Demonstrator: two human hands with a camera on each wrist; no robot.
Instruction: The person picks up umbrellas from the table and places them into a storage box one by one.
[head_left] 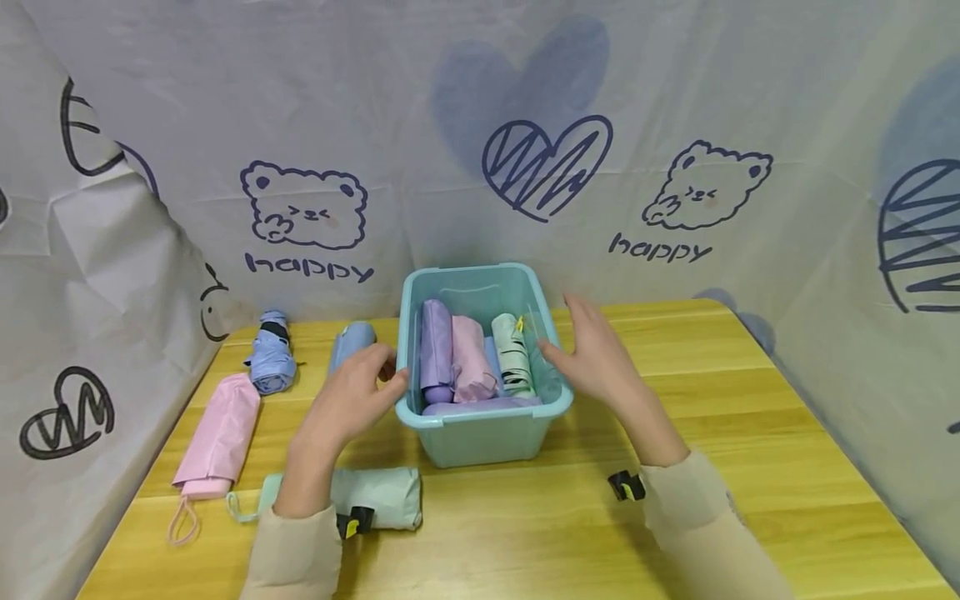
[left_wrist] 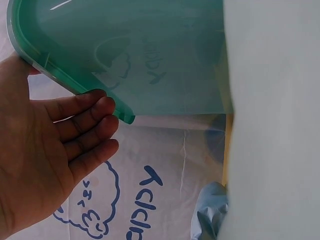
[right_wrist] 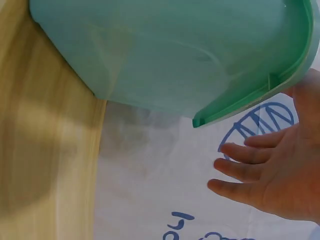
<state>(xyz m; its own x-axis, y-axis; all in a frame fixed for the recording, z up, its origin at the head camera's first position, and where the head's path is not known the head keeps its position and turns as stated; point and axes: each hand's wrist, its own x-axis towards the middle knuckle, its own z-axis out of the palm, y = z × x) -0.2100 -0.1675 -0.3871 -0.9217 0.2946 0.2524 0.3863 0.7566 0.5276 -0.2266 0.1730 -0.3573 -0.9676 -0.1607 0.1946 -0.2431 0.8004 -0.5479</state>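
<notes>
A light teal plastic bin (head_left: 480,444) stands upright on the table with folded umbrellas inside. Among them are a purple umbrella (head_left: 437,346), a pink umbrella (head_left: 470,354) and a pale green striped umbrella (head_left: 512,352); a lilac one (head_left: 480,407) lies crosswise at the front. My left hand (head_left: 347,400) is at the bin's left rim, thumb on top, fingers loosely extended along the outside. On the other side, my right hand (head_left: 597,354) has its thumb at the right rim and its fingers straight, spread away from the wall (right_wrist: 150,55). Neither hand grips the bin.
Left of the bin lie a blue folded umbrella (head_left: 272,360), a pink one (head_left: 220,433) with a wrist loop and another blue one (head_left: 354,336), partly behind my left hand. A mint umbrella (head_left: 384,497) lies under my left forearm. A printed cloth (head_left: 420,150) hangs behind the wooden table (head_left: 735,417).
</notes>
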